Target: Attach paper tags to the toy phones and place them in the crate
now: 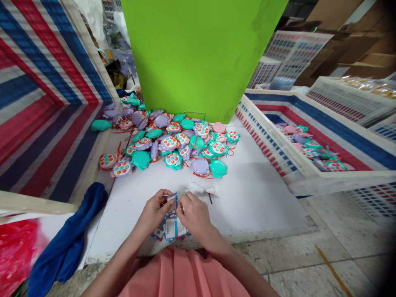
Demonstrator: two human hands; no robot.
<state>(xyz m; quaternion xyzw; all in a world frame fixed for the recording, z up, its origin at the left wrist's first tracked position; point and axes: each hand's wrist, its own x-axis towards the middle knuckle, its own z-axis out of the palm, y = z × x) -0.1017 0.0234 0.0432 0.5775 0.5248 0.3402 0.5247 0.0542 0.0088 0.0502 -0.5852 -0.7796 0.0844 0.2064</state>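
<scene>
Near the table's front edge, my left hand pinches a small printed card between thumb and fingers. Close beside it, my right hand has its fingers pressed together at the card's right side; whatever lies between them is too small to make out. Under both hands is a loose stack of printed cards in blue, white and orange. Just to the right lies a dark thin stick with a pale loop of string. Beyond the hands spreads a heap of teal, purple and pink animal-shaped toys with coloured buttons and orange cords.
A green panel stands behind the heap. At right, a white crate with striped lining holds more toys. A striped-lined crate lies tipped at left, with a blue cloth and red plastic bag nearby.
</scene>
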